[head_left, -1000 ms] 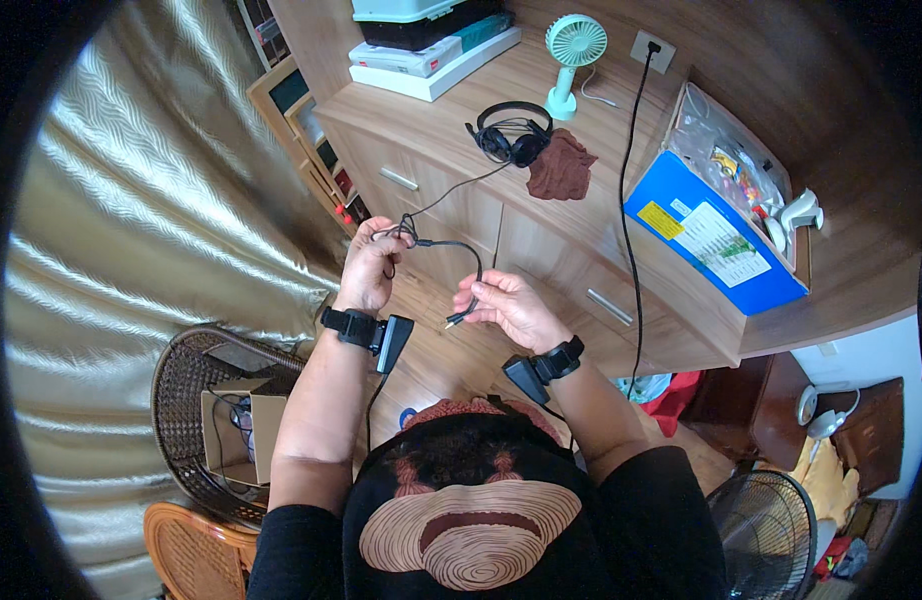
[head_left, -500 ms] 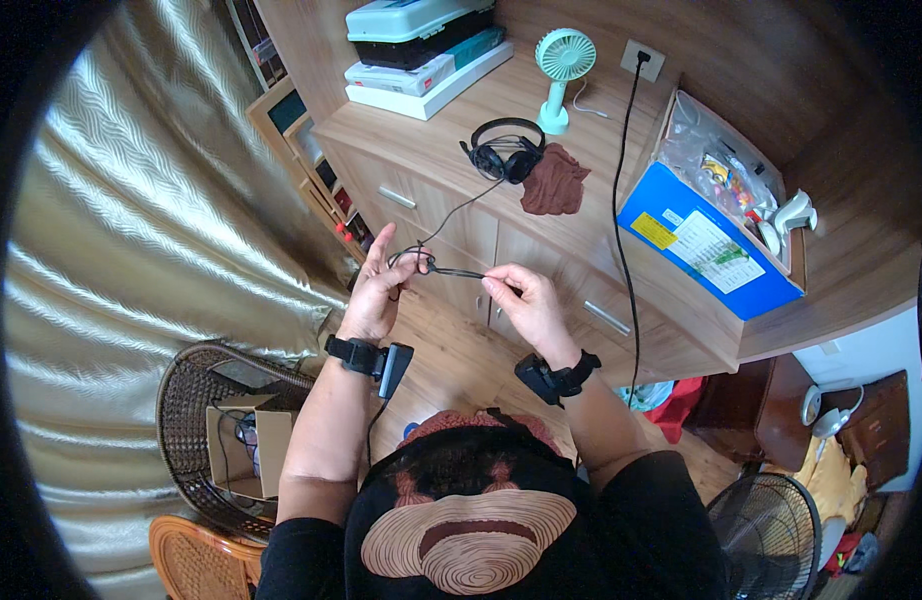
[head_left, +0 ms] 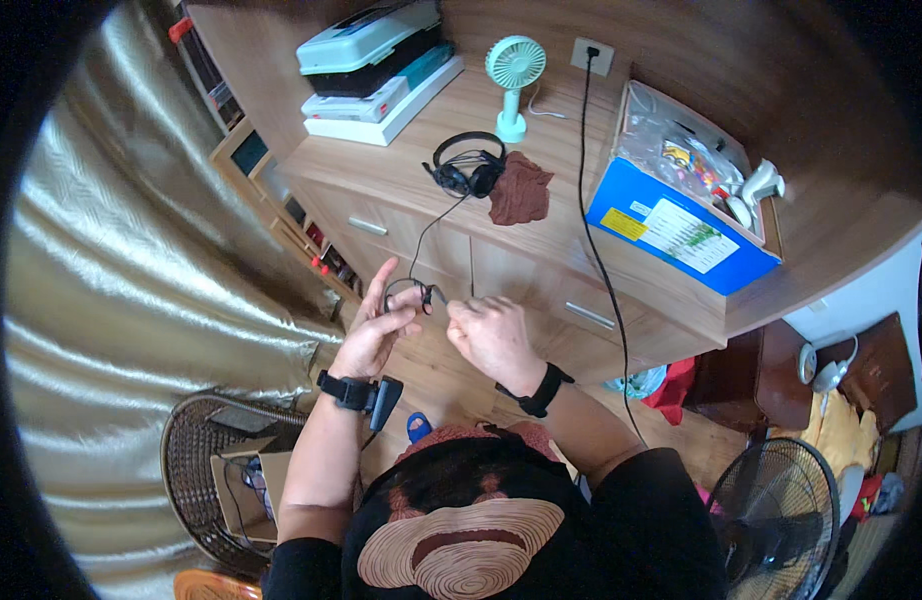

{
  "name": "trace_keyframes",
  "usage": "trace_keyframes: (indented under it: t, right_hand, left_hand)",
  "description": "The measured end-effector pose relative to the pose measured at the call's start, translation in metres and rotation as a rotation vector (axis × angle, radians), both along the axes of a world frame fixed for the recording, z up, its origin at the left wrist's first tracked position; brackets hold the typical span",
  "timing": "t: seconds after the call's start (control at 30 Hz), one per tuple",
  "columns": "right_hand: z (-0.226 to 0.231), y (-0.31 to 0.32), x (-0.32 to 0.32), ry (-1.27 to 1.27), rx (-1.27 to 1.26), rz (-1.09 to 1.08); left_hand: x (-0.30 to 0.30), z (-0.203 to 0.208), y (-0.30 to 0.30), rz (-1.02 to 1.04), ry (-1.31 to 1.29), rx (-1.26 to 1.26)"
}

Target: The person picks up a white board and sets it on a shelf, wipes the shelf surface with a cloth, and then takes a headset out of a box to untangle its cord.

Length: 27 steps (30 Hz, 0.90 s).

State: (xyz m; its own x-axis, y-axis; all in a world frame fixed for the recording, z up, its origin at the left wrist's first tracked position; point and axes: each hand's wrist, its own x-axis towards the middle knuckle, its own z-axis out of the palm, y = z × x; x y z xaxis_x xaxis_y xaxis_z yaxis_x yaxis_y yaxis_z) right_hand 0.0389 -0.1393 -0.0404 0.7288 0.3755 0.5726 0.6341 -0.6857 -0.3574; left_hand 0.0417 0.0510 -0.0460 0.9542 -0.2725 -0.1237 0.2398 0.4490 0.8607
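Note:
A black headset (head_left: 467, 166) lies on the wooden cabinet top, and its thin cable (head_left: 421, 240) hangs over the front edge to my hands. My left hand (head_left: 369, 338) has the cable looped around its fingers, with the index finger stretched up and the other fingers bent. Close beside it on the right, my right hand (head_left: 496, 340) is closed, knuckles up, and grips a short stretch of the same cable; its fingertips are mostly hidden. Next to the headset lies a crumpled brown cloth (head_left: 521, 189).
A mint-green handheld fan (head_left: 515, 65) stands behind the headset. Stacked boxes (head_left: 371, 75) sit at the left, a blue box of odds and ends (head_left: 671, 220) at the right. A black power cord (head_left: 587, 180) crosses the cabinet front. Below are a wicker chair (head_left: 186, 470) and a floor fan (head_left: 776, 510).
My right hand has come closer to my left and turned knuckles up, so the cable stretch between them is shorter. The whole view has shifted, with the cabinet now further left.

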Motion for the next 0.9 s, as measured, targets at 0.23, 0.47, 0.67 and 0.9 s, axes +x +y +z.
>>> trace_keyframes:
  t: [0.23, 0.47, 0.67, 0.9]
  right_hand:
    - [0.012, -0.004, -0.001, 0.221, -0.050, -0.028]
    - [0.010, -0.001, 0.006, 0.323, -0.192, -0.009]
    - [0.016, 0.018, 0.004, 0.503, -0.181, -0.011]
    - [-0.027, 0.043, 0.016, 0.577, 0.203, -0.061]
  left_hand:
    - [0.009, 0.000, 0.021, -0.139, 0.090, -0.094]
    - [0.014, 0.002, 0.037, -0.259, 0.054, -0.054]
    - [0.015, 0.008, 0.038, -0.440, 0.025, 0.023]
    - [0.018, -0.002, 0.040, -0.393, 0.049, 0.041]
